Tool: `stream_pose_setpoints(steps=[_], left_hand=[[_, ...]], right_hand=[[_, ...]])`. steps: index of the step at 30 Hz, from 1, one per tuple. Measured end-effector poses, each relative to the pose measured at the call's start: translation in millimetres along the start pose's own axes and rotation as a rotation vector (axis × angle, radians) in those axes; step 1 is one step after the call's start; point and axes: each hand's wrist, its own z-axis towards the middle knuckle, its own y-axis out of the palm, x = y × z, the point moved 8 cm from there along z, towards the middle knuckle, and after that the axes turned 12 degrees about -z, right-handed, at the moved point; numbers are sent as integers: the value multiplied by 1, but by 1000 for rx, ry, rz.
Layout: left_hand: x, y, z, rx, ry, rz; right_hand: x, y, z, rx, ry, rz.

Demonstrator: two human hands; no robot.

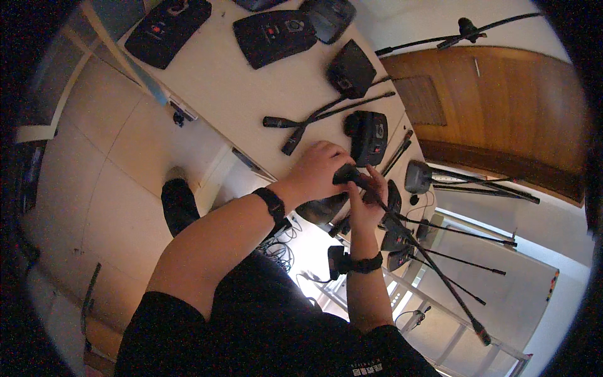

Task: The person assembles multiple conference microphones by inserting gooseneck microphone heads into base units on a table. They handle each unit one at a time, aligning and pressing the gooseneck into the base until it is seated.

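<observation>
A black gooseneck microphone (433, 262) is held in both my hands over the edge of the desk. Its thick end lies between my fingers, and its thin stem slants down to the right to a reddish-brown tip. My left hand (319, 168) is closed around the thick end from the left, a black band on its wrist. On the other side my right hand (369, 200) grips it lower along the stem, fingers curled. Just beyond my hands stands a black microphone base (369, 138) with a red button. Two loose gooseneck microphones (308, 125) lie crossed on the desk.
Several black microphone bases (275, 38) sit on the pale desk (220, 81). More bases with stems (418, 178) stand to the right, their stems jutting out past the desk. Tangled cables (276, 254) hang below. A wooden door-like panel (490, 107) is at the upper right.
</observation>
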Motion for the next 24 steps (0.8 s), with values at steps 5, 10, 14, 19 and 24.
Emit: stream_pose_setpoints(steps=[5,10,14,19,24], left_hand=[[-5,5,-3,-4,-23,-7],[-5,5,-2,-25,-29,-6],[-3,3,-1,-37,-26,-7],[-5,4,-3,-27,-46,-49],[-4,5,-4,-14,-32,-23]], right_hand=[[24,-5,-3,-3,169,-93],[25,-4,-6,-16,299,-182],[5,-7,-3,3,164,-22],[-1,-8,-2,-82,-42,24],[25,-8,-6,28,180,-14]])
